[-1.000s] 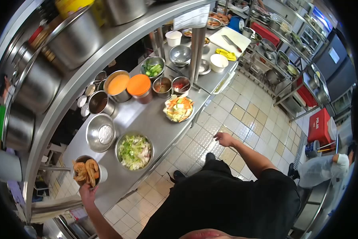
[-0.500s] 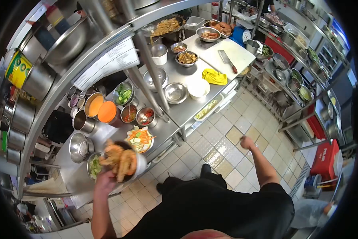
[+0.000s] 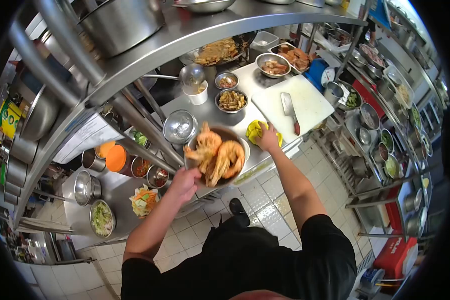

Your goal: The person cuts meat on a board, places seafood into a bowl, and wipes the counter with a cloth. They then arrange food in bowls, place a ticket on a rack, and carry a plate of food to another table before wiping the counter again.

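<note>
In the head view, my left hand (image 3: 184,184) is closed on the rim of a metal bowl (image 3: 226,133) of large cooked prawns (image 3: 229,159), tilted toward me above the counter. My right hand (image 3: 269,138) is closed on a crumpled yellow cloth (image 3: 254,131) at the counter's front edge. A white bowl (image 3: 246,149) shows only a strip of its side behind the prawn bowl. Just beyond the cloth, a cleaver (image 3: 288,106) lies on a white cutting board (image 3: 312,102).
A steel shelf (image 3: 210,34) on posts crosses above the counter. Several bowls stand around: browned pieces (image 3: 232,100), cut vegetables (image 3: 144,201), shredded greens (image 3: 102,220). A ladle (image 3: 192,76) rests over a white tub (image 3: 197,95). A red cooler (image 3: 395,255) sits at lower right.
My left hand has carried the prawn bowl rightward and farther along the counter. My right hand has reached from over the floor to the yellow cloth and taken hold of it.
</note>
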